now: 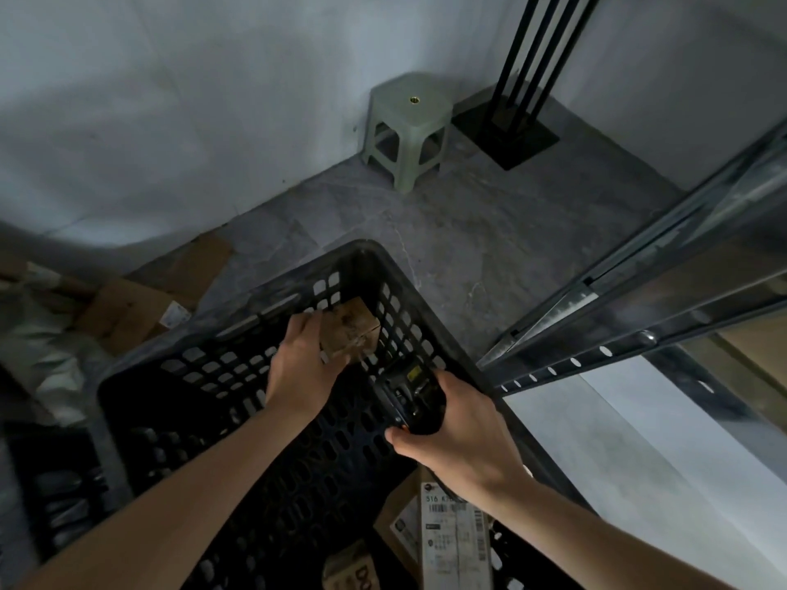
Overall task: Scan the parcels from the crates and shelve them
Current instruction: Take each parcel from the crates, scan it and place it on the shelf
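- L hand [303, 368] is inside the black perforated crate [255, 364], fingers curled round a small brown cardboard parcel [351, 332]; thumb side on the parcel's near-left face, fingertips hidden behind it.
- That parcel sits up in the crate's far corner, at approx 12 o'clock from the L hand, tilted, one edge close to the crate wall; can't tell if it's lifted off the crate floor.
- R hand [460, 436] is wrapped tight around a black handheld scanner [411, 396], thumb laid along its near-left edge, fingers under/behind the body; scanner nose points toward the parcel at approx 11 o'clock.
- Scanner hovers over the crate's right rim, near the parcel but not touching it.
- More parcels at the crate's near end, approx 6 o'clock from the R hand: a box w/ white barcode label [453, 534] and a smaller taped one [349, 568] just beside it.
- Metal shelf frame [639, 334] runs at 3 o'clock of the crate.
- Pale green plastic stool [406, 125] stands by the wall at 12 o'clock, black stand base [506, 134] just right of it.
- Flattened cardboard [136, 308] lies on the floor at 9 o'clock.
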Available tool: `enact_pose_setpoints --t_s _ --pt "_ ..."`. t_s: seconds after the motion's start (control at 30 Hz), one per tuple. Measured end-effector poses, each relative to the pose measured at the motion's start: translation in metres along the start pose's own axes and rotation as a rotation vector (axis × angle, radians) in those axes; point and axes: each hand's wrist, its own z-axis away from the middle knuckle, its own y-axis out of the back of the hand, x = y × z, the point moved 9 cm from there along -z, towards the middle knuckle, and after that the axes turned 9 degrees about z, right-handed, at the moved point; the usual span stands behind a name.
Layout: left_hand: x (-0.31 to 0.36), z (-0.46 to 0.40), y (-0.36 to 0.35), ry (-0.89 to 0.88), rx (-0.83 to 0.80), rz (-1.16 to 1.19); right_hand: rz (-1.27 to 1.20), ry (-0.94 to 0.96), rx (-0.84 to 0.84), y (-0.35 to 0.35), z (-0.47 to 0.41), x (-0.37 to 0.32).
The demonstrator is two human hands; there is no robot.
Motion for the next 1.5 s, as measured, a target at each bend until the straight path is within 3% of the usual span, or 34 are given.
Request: enact_pose_setpoints --t_s 0.3,0.73,1.03,1.23,1.37,1.5 --pt "-0.002 -0.005 -0.003 -0.06 -0.001 -0.079 0.018 0.01 -0.008 -0.005 -0.002 0.005" --pt "-0.011 0.026 0.044 -0.057 -0.037 0.149 -0.043 -0.019 0.004 0.009 0.003 -0.018" --pt "0.012 0.076 0.088 -0.088 -0.087 0.436 -0.242 0.008 -0.064 0.023 0.011 -0.074" --pt "0.028 0.105 0.103 -0.137 -0.069 0.482 -0.367 0.032 -0.107 0.024 0.031 -0.09" --pt "0.033 0.126 0.106 -0.112 -0.042 0.495 -0.374 0.061 -0.124 0.03 0.046 -0.089" --pt "0.045 0.141 0.1 -0.012 -0.03 0.676 -0.4 0.08 -0.119 0.04 0.06 -0.086"
